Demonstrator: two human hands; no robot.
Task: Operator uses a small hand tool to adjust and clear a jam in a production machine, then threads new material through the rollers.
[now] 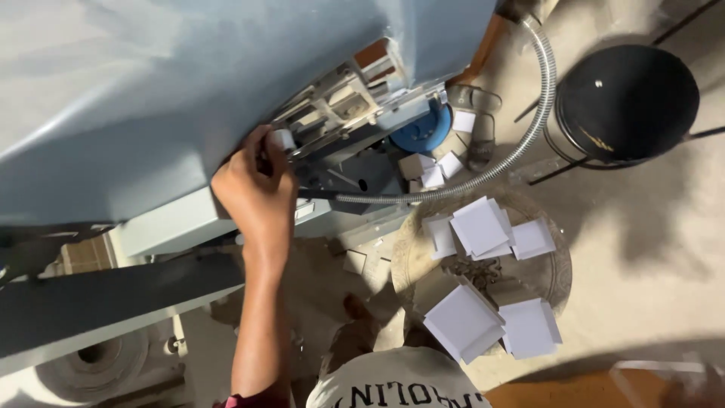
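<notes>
The left hand (pixel 255 193) grips a small white cylindrical knob (pixel 282 139) on the grey-blue metal machine (pixel 151 91), directly above its fingers; no other hand shows.

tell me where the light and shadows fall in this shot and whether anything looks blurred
Head view: strong light from the right falls on the floor and the white card stacks on the round tray; the black stool casts a long dark shadow. The grey machine panel looks soft and smeared, while the hand at the mechanism stays fairly sharp. The lower left corner lies dim.
</notes>
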